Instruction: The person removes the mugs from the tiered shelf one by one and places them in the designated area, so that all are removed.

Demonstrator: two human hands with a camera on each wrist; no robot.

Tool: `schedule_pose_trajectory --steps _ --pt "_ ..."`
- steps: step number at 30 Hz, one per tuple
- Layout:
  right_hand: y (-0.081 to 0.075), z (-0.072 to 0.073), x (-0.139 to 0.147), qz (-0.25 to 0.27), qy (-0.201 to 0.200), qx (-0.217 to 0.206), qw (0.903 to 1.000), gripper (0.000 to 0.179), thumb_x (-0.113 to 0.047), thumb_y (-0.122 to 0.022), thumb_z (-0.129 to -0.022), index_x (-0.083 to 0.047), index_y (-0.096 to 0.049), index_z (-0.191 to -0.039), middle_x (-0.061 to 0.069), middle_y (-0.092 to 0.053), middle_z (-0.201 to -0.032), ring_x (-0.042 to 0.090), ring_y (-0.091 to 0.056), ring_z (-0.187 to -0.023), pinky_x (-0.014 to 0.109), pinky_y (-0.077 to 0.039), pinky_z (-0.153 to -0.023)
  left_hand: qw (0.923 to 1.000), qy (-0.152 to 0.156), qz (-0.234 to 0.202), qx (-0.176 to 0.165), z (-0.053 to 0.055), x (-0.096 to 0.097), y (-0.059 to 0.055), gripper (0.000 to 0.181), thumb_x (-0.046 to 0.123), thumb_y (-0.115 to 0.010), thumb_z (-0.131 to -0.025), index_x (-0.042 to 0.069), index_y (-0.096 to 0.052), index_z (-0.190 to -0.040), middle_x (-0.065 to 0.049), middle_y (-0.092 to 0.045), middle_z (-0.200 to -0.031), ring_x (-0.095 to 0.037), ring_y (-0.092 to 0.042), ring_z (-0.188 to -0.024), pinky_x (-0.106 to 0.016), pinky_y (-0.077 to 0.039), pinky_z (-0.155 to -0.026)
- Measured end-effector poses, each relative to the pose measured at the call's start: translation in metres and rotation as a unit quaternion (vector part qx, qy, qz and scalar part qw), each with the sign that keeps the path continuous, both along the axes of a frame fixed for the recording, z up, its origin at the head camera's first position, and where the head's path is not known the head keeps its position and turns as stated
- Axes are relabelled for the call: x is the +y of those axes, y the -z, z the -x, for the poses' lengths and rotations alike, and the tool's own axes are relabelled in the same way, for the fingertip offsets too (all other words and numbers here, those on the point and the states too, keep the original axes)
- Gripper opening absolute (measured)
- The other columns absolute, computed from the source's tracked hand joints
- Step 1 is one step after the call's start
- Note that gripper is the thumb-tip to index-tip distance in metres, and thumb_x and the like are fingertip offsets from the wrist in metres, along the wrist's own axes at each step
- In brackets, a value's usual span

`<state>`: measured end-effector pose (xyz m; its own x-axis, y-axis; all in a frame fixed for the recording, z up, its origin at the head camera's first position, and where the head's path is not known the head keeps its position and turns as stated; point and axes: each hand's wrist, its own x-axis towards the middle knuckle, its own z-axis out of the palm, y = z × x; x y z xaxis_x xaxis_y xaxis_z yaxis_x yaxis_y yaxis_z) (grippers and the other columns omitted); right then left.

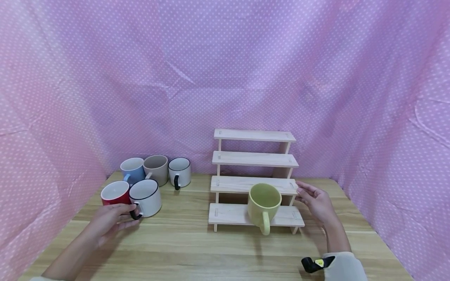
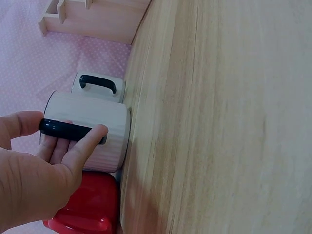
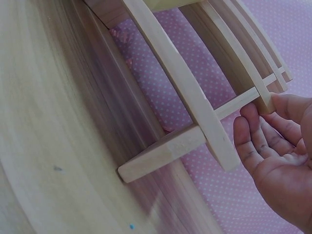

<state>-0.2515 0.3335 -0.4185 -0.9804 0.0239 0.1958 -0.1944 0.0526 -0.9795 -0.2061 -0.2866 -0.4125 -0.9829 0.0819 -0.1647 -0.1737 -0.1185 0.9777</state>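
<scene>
My left hand (image 1: pixel 109 221) is at the black handle of a black-rimmed white mug (image 1: pixel 149 200); in the left wrist view its fingers close about that handle (image 2: pixel 66 129). The mug stands upright on the table, beside a red mug (image 1: pixel 115 191). On the right, my right hand (image 1: pixel 318 205) pinches the right end of the second-lowest board of a four-step wooden display rack (image 1: pixel 242 184). In the right wrist view the thumb lies over this board's end (image 3: pixel 265 105), the fingers under it. A yellow-green mug (image 1: pixel 258 210) stands on the lowest step, handle toward me.
Behind the left hand's mug stand a blue mug (image 1: pixel 133 168), a taupe mug (image 1: pixel 157 169) and a second black-rimmed white mug (image 1: pixel 180 172). Pink dotted cloth (image 1: pixel 197 89) hangs around the wooden table (image 1: pixel 183 246) at the back and sides.
</scene>
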Motion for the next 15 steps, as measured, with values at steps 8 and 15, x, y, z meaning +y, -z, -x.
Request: schedule_pose_trajectory --steps 8,15 --pt "0.002 0.001 0.002 0.005 -0.002 0.006 1.0000 0.053 -0.011 -0.065 -0.102 0.018 -0.045 -0.141 -0.008 -0.070 -0.115 0.007 -0.068 -0.094 0.032 -0.059 -0.090 0.9982 0.012 0.058 0.013 0.002 -0.002 0.000 0.016 0.003 -0.057 -0.102 -0.004 -0.070 -0.105 -0.008 -0.072 -0.097 -0.022 -0.072 -0.091 -0.041 -0.061 -0.087" --pt "0.004 0.002 0.002 0.012 -0.003 0.001 0.9999 0.055 -0.011 -0.065 -0.102 0.019 -0.043 -0.142 -0.014 -0.070 -0.113 0.007 -0.068 -0.094 0.027 -0.059 -0.088 0.9319 -0.017 0.351 0.091 0.000 0.000 -0.025 0.033 0.016 -0.064 -0.100 -0.016 -0.068 -0.106 -0.013 -0.074 -0.092 -0.012 -0.071 -0.076 -0.025 -0.059 -0.064"
